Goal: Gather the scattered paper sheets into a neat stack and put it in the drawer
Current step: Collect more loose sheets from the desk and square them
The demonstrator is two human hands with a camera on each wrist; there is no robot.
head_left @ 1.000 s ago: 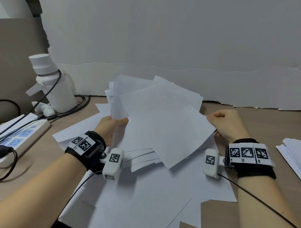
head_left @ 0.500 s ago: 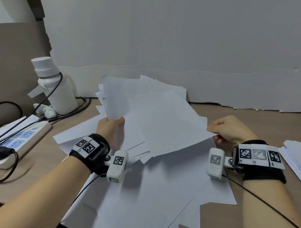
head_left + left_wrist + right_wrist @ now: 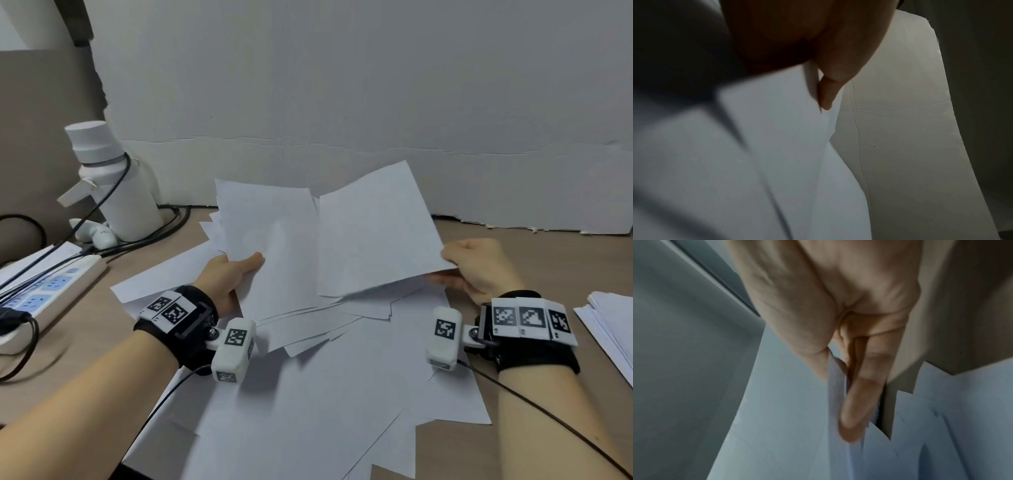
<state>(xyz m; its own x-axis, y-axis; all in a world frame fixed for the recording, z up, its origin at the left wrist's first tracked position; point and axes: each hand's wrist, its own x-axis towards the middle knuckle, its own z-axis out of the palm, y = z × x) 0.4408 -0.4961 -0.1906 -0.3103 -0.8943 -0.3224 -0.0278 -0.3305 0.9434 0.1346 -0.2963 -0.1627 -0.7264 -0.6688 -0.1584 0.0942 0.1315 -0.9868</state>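
Note:
Both hands hold up a loose, fanned bundle of white paper sheets point(image 3: 325, 240) above the desk, tilted toward the wall. My left hand point(image 3: 233, 274) grips the bundle's left edge, thumb on top; the left wrist view shows a finger point(image 3: 826, 95) behind the sheets point(image 3: 766, 129). My right hand point(image 3: 479, 267) pinches the right edge, with the sheet point(image 3: 836, 386) caught between thumb and fingers point(image 3: 859, 402). More sheets point(image 3: 325, 394) lie scattered flat on the desk under and in front of the hands. No drawer shows in any view.
A white bottle point(image 3: 113, 185) stands at the back left with black cables point(image 3: 164, 226) round it. A power strip point(image 3: 44, 291) lies along the left edge. A separate pile of paper point(image 3: 609, 325) sits at the right edge. A grey wall point(image 3: 342, 102) closes the back.
The held bundle has swung more upright and its right side has risen toward the wall. Both hands stayed on its edges and moved slightly closer together.

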